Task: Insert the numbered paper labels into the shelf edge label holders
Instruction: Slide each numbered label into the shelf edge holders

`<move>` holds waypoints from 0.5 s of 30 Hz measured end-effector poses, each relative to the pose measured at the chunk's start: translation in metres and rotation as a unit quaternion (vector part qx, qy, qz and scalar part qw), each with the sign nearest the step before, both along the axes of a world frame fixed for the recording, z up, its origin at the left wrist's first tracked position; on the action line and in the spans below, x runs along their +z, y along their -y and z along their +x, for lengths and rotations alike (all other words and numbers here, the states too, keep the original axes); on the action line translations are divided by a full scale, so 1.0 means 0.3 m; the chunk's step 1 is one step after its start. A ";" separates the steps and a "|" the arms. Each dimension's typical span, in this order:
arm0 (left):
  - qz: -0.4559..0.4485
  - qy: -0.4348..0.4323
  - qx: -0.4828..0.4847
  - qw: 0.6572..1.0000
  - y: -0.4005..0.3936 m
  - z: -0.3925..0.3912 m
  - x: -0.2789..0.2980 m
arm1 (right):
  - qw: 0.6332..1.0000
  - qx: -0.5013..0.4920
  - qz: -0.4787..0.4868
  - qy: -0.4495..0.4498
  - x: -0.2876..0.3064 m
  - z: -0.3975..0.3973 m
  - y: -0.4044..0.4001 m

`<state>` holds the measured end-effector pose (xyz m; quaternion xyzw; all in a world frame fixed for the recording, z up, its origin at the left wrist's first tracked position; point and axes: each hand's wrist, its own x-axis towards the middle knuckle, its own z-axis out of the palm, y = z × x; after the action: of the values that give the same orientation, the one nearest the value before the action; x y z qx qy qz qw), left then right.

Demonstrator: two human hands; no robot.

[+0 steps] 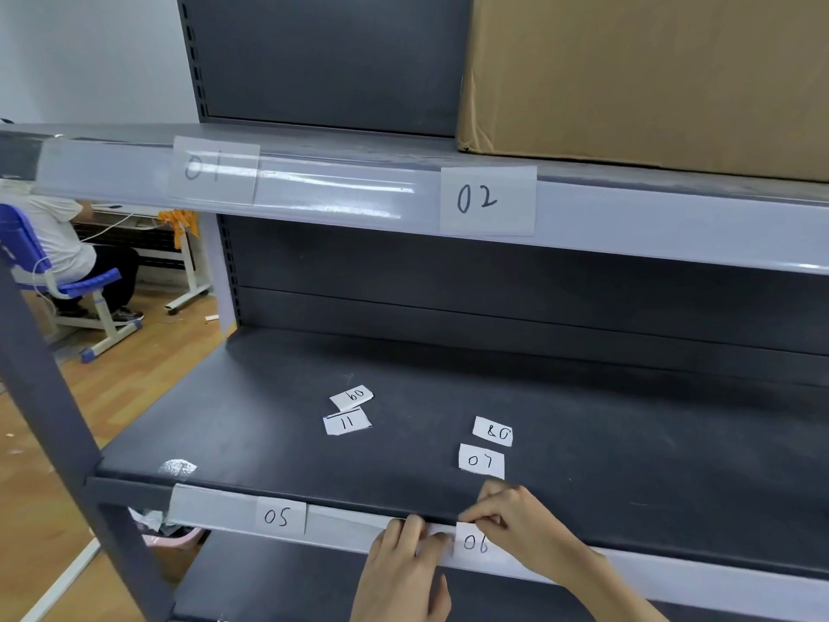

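A white paper label "06" (pixel 474 542) sits at the clear label holder (pixel 354 527) on the lower shelf's front edge. My right hand (pixel 525 527) pinches the top of that label. My left hand (pixel 406 563) presses its fingers on the holder strip just left of the label. Label "05" (pixel 279 517) sits in the same holder further left. Loose labels lie on the dark shelf (pixel 628 464): "07" (pixel 481 461), "08" (pixel 492 431), "11" (pixel 346 422) and "09" (pixel 351 396). On the upper shelf edge are labels "01" (pixel 213 170) and "02" (pixel 488 200).
A large cardboard box (pixel 650 74) stands on the upper shelf at the right. A crumpled bit of foil-like scrap (pixel 178 467) lies at the lower shelf's left front corner. Behind the rack at the left, a person sits on a blue chair (pixel 67 280) at a desk.
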<state>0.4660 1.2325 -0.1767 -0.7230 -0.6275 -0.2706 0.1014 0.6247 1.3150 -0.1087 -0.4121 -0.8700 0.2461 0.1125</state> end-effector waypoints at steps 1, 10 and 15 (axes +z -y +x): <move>0.001 0.002 -0.002 1.000 0.000 -0.001 -0.002 | 1.000 -0.006 0.002 0.004 -0.001 0.005 0.001; 0.016 0.005 -0.017 1.000 -0.002 -0.007 -0.017 | 0.999 -0.012 0.040 0.019 -0.036 -0.003 0.006; 0.034 0.046 -0.025 0.998 -0.009 -0.011 -0.036 | 1.000 -0.004 0.013 0.014 -0.016 -0.002 0.008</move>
<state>0.4628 1.2353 -0.1876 -0.7213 -0.6040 -0.3266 0.0902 0.6240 1.3127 -0.1136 -0.4171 -0.8731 0.2290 0.1064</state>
